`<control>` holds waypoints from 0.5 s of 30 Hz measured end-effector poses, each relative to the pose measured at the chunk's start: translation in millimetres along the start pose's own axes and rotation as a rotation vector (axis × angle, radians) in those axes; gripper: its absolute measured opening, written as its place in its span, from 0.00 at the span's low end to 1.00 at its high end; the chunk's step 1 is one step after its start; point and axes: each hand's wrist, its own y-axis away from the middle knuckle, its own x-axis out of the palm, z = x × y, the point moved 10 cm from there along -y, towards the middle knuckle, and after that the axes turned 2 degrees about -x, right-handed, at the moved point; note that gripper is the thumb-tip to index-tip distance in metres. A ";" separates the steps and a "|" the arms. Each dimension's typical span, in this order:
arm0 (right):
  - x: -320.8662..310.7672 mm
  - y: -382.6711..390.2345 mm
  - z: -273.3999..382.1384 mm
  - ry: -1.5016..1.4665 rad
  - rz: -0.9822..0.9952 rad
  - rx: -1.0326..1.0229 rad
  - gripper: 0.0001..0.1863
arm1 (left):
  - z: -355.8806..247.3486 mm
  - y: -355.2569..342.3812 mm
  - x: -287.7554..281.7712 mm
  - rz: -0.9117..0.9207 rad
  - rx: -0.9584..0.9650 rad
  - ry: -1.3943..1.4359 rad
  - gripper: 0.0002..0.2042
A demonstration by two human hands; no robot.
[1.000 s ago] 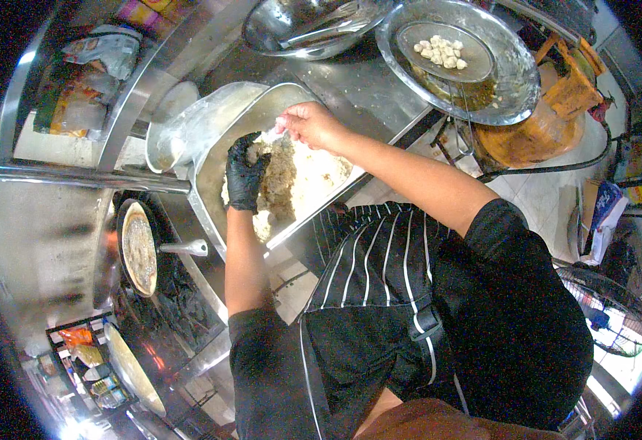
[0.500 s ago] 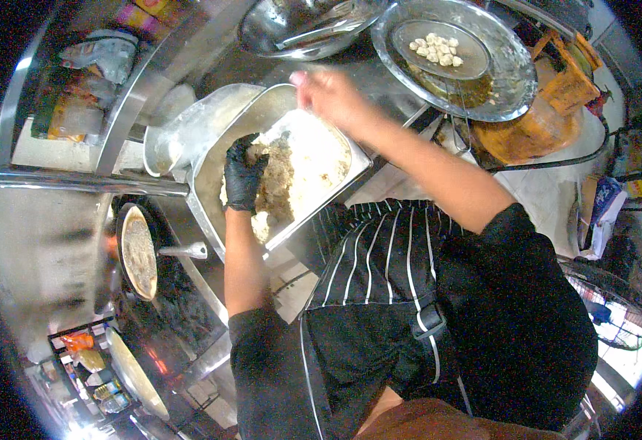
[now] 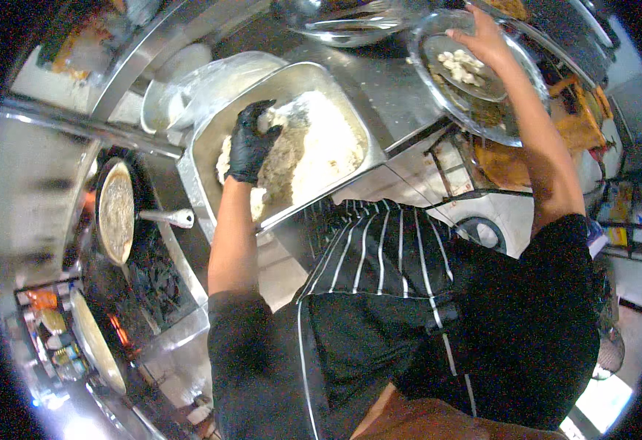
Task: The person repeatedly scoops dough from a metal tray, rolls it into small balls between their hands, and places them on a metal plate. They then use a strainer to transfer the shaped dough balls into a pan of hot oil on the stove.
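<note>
A rectangular metal pan (image 3: 202,172) holds white flour (image 3: 330,147), with a greyish, clumpy patch on its left side. My left hand (image 3: 250,147), in a black glove, is in the pan over the flour. Its fingers are curved, the thumb stands apart from them, and I see nothing between them. Bare, my right hand (image 3: 487,42) reaches to the far right with thumb and fingers apart. It is over a wide metal basin (image 3: 438,103), where small white pieces (image 3: 462,67) lie in a round strainer (image 3: 429,50). Whether the fingers touch the strainer cannot be seen.
A floury round container (image 3: 161,110) stands against the pan's left side. Behind is a shiny metal bowl (image 3: 354,33). At left, a pan with a handle (image 3: 118,213) sits on the stove near a glowing burner (image 3: 119,330). A wooden stand (image 3: 581,125) is beside the basin.
My right hand has moved from above the flour pan to the basin at the right. My left hand stays in the pan, its fingers now more spread. The view has shifted.
</note>
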 end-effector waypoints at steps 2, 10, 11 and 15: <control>-32.7 -12.4 79.3 -0.522 0.029 -0.039 0.16 | 4.2 6.8 -11.8 -0.052 -0.026 0.066 0.24; 84.6 90.6 313.4 -1.542 0.570 0.332 0.22 | -28.7 5.0 -8.0 -0.089 -0.002 0.470 0.28; 98.1 107.5 335.2 -1.779 0.825 0.503 0.19 | -30.1 5.4 -8.4 -0.100 0.011 0.542 0.28; 112.9 106.9 326.4 -1.698 0.879 0.525 0.09 | -24.6 8.8 -9.4 0.017 -0.001 0.256 0.26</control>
